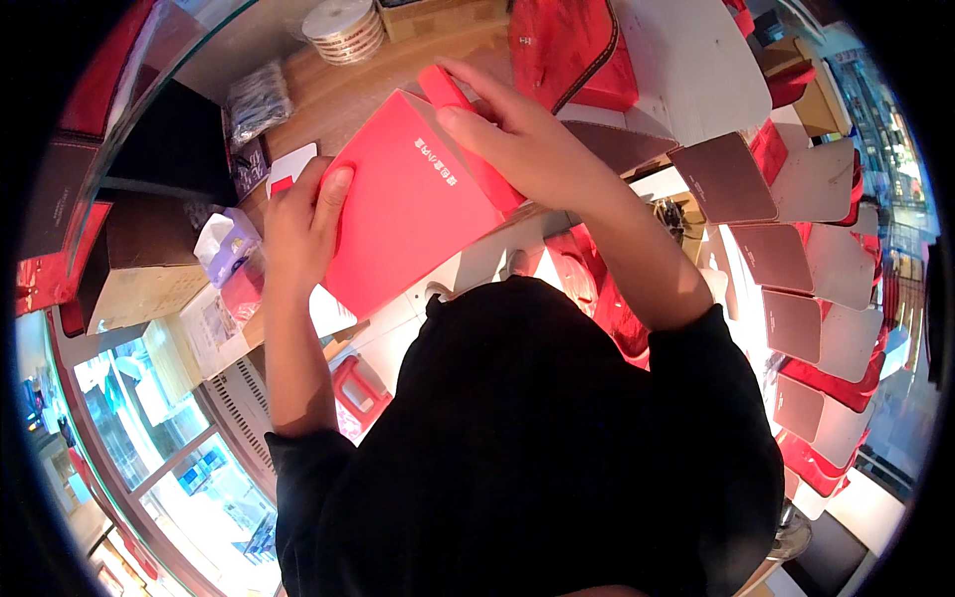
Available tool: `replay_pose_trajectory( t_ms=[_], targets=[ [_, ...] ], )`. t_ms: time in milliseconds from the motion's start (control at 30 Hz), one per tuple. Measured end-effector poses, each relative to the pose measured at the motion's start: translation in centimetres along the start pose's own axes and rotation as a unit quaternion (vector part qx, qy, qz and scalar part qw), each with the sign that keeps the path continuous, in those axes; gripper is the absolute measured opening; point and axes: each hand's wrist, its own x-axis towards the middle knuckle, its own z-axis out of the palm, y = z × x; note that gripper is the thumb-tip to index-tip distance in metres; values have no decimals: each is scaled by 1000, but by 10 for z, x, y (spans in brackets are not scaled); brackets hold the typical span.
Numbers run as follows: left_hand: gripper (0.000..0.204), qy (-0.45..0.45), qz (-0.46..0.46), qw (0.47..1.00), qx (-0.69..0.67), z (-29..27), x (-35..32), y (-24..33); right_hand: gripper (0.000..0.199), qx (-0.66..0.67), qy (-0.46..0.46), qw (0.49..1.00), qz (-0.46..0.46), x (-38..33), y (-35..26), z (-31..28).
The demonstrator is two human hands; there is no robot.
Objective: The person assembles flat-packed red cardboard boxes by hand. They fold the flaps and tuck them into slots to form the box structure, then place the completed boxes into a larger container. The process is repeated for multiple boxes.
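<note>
A bright red cardboard box with pale printing sits tilted between my two hands above the wooden tabletop. My left hand grips its left edge, with the thumb lying on the broad red face. At the far right edge, my right hand is closed around a narrow red flap or end piece, its thumb and fingers on either side. Whether that piece is part of the box or separate, I cannot tell. The undersides of the box and some of my fingertips are hidden.
Ribbon spools and a clear plastic packet lie at the back of the tabletop. A red case stands at the far right. Several brown-and-grey flapped boxes line the right side. A brown carton is at left.
</note>
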Motion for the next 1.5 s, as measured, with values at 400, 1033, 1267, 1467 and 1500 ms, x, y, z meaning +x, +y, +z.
replay_pose_trajectory(
  t_ms=[400,1033,1267,1467,1500],
  targets=[
    [36,4,3,1000,-19,4,5,-1,52,-74,3,997,-34,1,18,8],
    [35,-18,-18,1000,-12,12,2,3,33,95,20,995,-7,1,24,14],
    [36,-1,4,1000,-14,12,-2,6,34,46,52,994,-79,4,29,17],
    [38,-13,-8,1000,17,13,-5,4,44,65,-23,998,4,0,21,10],
    [38,-11,-7,1000,19,14,-5,2,46,37,-15,999,-26,-1,24,12]
  ],
)
